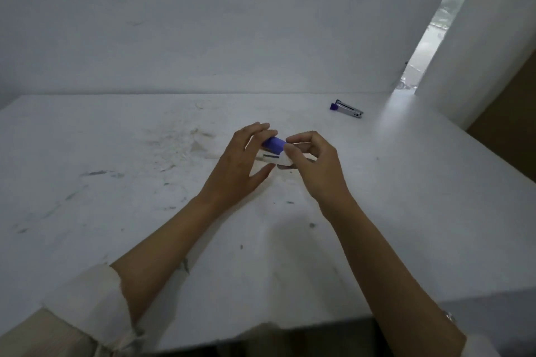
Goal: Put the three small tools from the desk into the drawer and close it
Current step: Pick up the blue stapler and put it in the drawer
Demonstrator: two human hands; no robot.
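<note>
Head view: rolled pale sleeve [95, 295] on the left forearm lies nearest the lens, both bare forearms extending over a white, scuffed surface [116, 182]. At mid-surface the left hand [240, 165] and right hand [316, 165] meet on a small purple-and-white tool [274, 144]; left fingers curl over its purple end, right thumb and forefinger pinch its white end, so both hands grip it, just above or touching the surface, cannot tell which. A second tool, purple-and-silver [346, 109], lies well apart at the far right near the wall [232, 23], untouched.
</note>
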